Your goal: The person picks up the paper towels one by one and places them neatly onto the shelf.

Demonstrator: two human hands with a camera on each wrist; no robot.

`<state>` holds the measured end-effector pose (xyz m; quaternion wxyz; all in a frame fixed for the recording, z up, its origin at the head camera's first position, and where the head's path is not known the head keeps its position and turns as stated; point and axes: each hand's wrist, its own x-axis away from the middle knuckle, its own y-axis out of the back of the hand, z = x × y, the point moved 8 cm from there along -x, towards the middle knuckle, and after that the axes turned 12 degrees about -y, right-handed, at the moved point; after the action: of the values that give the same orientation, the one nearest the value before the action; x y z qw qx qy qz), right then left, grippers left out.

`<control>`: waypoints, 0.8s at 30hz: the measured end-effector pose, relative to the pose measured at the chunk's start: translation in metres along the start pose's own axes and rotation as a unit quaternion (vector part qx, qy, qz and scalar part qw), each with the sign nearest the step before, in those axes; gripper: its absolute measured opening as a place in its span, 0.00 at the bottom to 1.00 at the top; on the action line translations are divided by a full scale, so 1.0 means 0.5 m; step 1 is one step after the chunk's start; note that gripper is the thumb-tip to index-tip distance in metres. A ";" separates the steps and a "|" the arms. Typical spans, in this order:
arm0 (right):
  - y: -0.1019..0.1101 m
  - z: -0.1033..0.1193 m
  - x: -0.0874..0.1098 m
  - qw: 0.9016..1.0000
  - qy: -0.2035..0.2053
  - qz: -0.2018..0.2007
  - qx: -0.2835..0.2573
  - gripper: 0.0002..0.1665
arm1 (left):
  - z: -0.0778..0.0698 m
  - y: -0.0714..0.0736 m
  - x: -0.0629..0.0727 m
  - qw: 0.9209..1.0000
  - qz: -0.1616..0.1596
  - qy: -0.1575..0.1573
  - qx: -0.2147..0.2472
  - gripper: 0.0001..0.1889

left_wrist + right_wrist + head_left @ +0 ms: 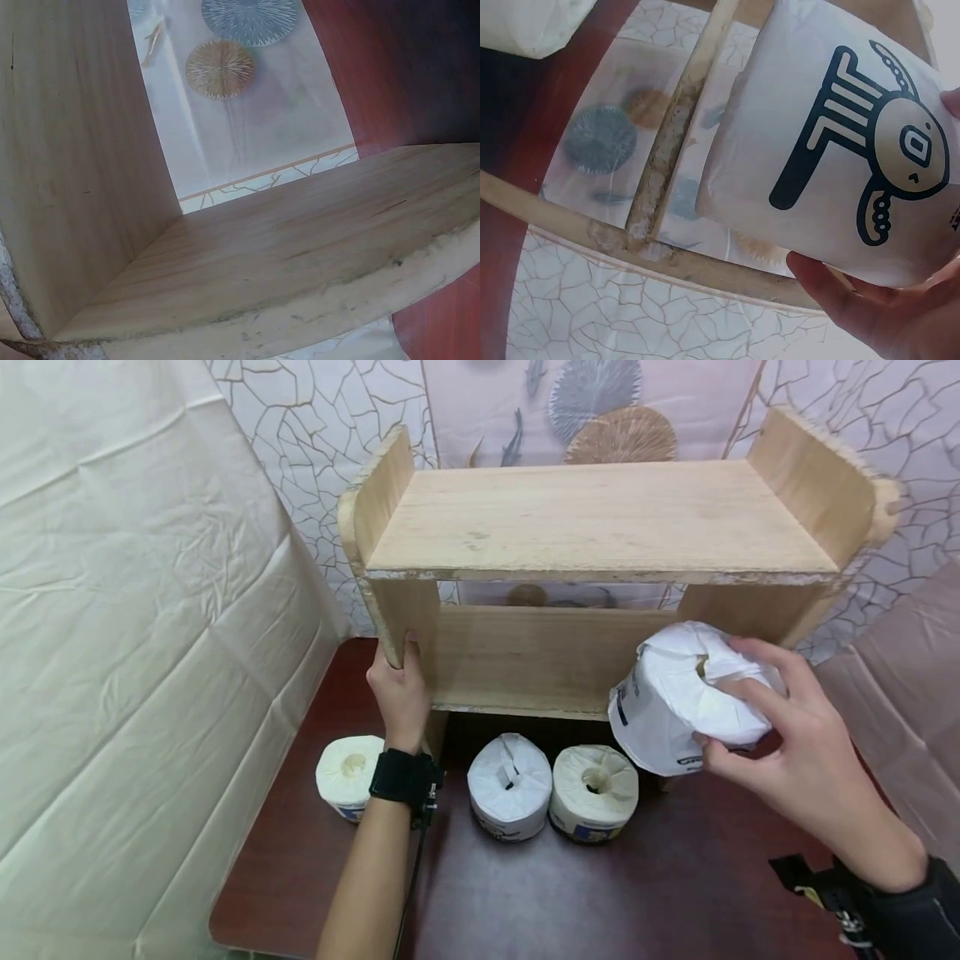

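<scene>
My right hand point(806, 735) grips a wrapped toilet paper roll point(660, 718), tilted, in front of the right part of a wooden shelf point(600, 518). Fingers lie over its top and the thumb at its lower side. A dark cartoon print point(907, 142) on the wrapper fills much of the right wrist view. My left hand point(400, 697) holds the front edge of the shelf's left side panel point(408, 614). In the left wrist view only bare shelf boards point(300, 255) show; the left hand is out of sight there.
Two toilet paper rolls, one white point(510, 785) and one cream point(594, 793), stand side by side before the shelf. Another roll point(348, 772) is left of my left wrist. The dark red table point(540, 902) lies beneath. Pale cloth point(150, 610) hangs at the left.
</scene>
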<state>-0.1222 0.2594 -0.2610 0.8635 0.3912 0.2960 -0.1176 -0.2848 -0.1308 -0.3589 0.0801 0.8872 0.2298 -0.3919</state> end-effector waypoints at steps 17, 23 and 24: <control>-0.039 -0.005 -0.063 0.999 -0.015 0.021 0.037 0.24 | -0.002 -0.004 -0.002 1.000 0.001 -0.008 0.001 0.21; -0.062 -0.027 -0.084 0.998 -0.044 0.024 0.038 0.21 | 0.000 0.000 -0.003 1.000 -0.005 -0.008 -0.007 0.19; -0.066 -0.033 -0.087 0.998 -0.047 0.024 0.037 0.22 | 0.000 0.000 -0.002 1.000 -0.006 -0.007 -0.007 0.19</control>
<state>-0.1782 0.2485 -0.2633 0.8641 0.4239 0.2407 -0.1257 -0.2854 -0.1313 -0.3581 0.0853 0.8827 0.2368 -0.3967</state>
